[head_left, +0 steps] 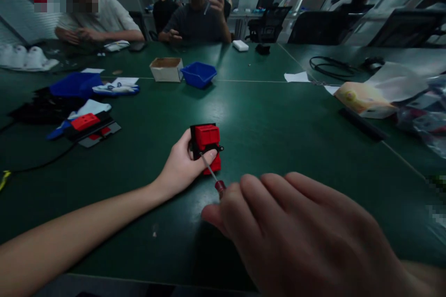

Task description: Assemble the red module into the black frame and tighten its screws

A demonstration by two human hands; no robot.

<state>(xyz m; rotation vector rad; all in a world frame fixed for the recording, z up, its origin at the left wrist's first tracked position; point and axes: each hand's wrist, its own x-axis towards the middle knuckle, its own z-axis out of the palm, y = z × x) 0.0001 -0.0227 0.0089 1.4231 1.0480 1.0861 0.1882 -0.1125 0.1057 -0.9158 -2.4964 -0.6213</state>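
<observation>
My left hand [183,162] is closed around a red and black plastic part [207,135], holding it over the middle of the table with the thumb across its front. A small black tab with a hole sticks out at the part's right side. In my right hand [292,227], close to the camera, is a screwdriver [219,185] with a red handle, most of it hidden by the fingers. Its thin metal shaft slants up and left, and the tip meets the black portion of the part beside my left thumb. Whether a screw sits under the tip I cannot tell.
On the green table [258,116] stand a cardboard box [167,70] and a blue bin [198,74]. Another red and black part [85,122] lies left near gloves [116,88]. Bags [365,97] and a cable [331,67] lie right. Several people sit beyond the table.
</observation>
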